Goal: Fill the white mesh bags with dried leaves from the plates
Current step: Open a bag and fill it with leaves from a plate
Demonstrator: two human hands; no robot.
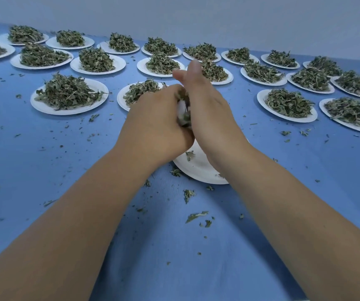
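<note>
Left hand [155, 118] and right hand [207, 109] press leaves [184, 115], seemingly into white mesh.

Head view looks forward and down, close above the table [44, 148].

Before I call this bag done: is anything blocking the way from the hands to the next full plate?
Nothing visible. Both hands hold the mesh bag above a nearly empty plate; the next leaf-filled plate sits just beyond on the blue table.
</note>
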